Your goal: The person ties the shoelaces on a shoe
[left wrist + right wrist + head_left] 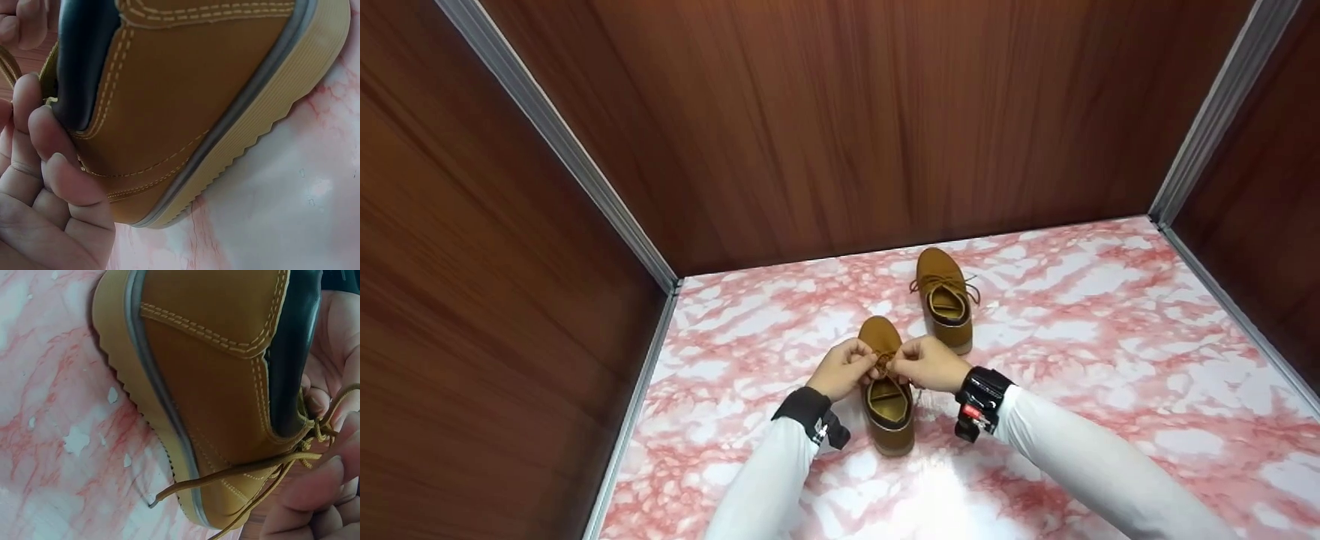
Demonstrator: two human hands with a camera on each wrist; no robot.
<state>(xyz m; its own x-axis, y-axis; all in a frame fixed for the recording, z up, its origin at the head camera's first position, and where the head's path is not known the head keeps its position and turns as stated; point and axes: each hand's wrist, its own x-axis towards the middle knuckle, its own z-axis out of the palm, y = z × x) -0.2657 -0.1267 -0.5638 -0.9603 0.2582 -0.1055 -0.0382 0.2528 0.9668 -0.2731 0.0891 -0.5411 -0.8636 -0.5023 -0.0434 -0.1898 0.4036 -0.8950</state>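
A tan lace-up shoe [877, 330] with a dark padded collar [295, 354] stands on the floor, toe pointing away. Over its tongue my two hands face each other, thumbs and fingertips close together. My left hand [840, 369] pinches a part of the brown shoelace [8, 64] at the shoe's left side. From the right, my right hand [931, 365] pinches lace as well. A knot [320, 430] shows at the throat in the right wrist view, with a loop above it and loose lace ends hanging down the shoe's side. My fingertips partly hide the laces.
The matching tan shoe [937, 262] stands farther back to the right, its laces tied. Red-and-white marbled floor [1072, 360] lies under both. Dark wood panels [840, 135] with grey metal edging [585, 172] rise at the back and both sides.
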